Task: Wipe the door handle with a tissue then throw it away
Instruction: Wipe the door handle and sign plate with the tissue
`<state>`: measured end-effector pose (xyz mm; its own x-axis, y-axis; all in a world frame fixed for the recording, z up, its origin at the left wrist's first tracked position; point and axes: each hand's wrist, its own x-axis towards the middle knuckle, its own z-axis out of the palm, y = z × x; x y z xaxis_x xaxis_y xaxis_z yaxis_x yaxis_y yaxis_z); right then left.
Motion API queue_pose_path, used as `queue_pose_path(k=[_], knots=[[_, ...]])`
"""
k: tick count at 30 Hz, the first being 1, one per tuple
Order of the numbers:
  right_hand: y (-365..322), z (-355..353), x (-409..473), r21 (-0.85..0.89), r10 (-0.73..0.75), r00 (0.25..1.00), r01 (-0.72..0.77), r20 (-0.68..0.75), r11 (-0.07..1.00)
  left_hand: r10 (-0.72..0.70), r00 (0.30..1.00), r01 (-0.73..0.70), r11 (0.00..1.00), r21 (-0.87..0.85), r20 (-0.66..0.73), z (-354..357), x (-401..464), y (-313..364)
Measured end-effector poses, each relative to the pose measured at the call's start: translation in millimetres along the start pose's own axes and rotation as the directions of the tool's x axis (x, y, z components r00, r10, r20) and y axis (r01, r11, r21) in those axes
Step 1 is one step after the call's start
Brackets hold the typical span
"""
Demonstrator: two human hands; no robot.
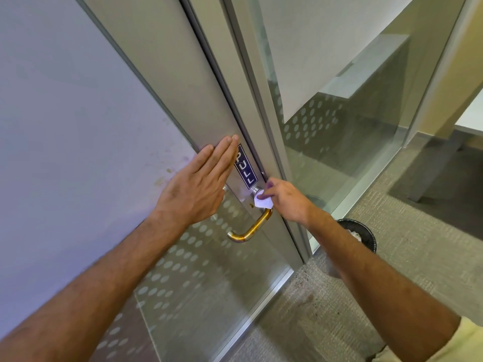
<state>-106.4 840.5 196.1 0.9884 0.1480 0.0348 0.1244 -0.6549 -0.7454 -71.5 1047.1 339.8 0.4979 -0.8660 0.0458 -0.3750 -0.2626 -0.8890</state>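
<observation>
A curved metal door handle (251, 229) with a brownish tint sticks out from the grey frame of a glass door (167, 74), below a blue PULL sticker (245, 167). My right hand (286, 198) pinches a small white tissue (263, 203) against the upper end of the handle, near its round base. My left hand (201, 184) lies flat on the door frame just left of the sticker, fingers straight and together, holding nothing.
A black round waste bin (362, 235) with something pale inside stands on the grey carpet to the right, partly behind my right forearm. A glass partition (352, 126) with a dotted band runs along the right. The wall on the left shows smudges.
</observation>
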Motion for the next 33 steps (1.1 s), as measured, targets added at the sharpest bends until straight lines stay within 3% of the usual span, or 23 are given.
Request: queue_pose_path(k=[4, 8, 13, 17, 25, 33], knots=[[5.2, 0.5, -5.2, -0.135, -0.097, 0.989, 0.112, 0.111, 0.984, -0.016, 0.999, 0.016, 1.000, -0.016, -0.028, -1.8, 0.3, 0.3], [14.4, -4.3, -3.4, -0.214, -0.199, 0.971, 0.224, 0.132, 0.951, -0.011, 1.000, 0.011, 1.000, -0.014, -0.014, -2.1, -0.5, -0.5], [23.6, -11.9, 1.5, -0.422, -0.388, 0.913, 0.402, 0.123, 0.813, -0.008, 1.000, 0.008, 1.000, 0.004, -0.013, -1.4, -1.0, -0.3], [34.7, -9.2, -2.6, -0.472, -0.482, 0.864, 0.489, 0.146, 0.733, -0.011, 1.000, 0.011, 1.000, -0.004, -0.016, -1.6, -0.6, -0.1], [33.6, -7.8, -12.6, -0.506, -0.455, 0.868, 0.487, 0.196, 0.712, -0.015, 1.000, 0.015, 1.000, -0.019, -0.011, -1.4, 0.2, -0.1], [3.9, 17.6, -33.6, -0.486, -0.345, 0.936, 0.332, 0.065, 0.808, -0.001, 1.000, 0.001, 1.000, -0.007, 0.005, -4.3, -0.2, -0.6]])
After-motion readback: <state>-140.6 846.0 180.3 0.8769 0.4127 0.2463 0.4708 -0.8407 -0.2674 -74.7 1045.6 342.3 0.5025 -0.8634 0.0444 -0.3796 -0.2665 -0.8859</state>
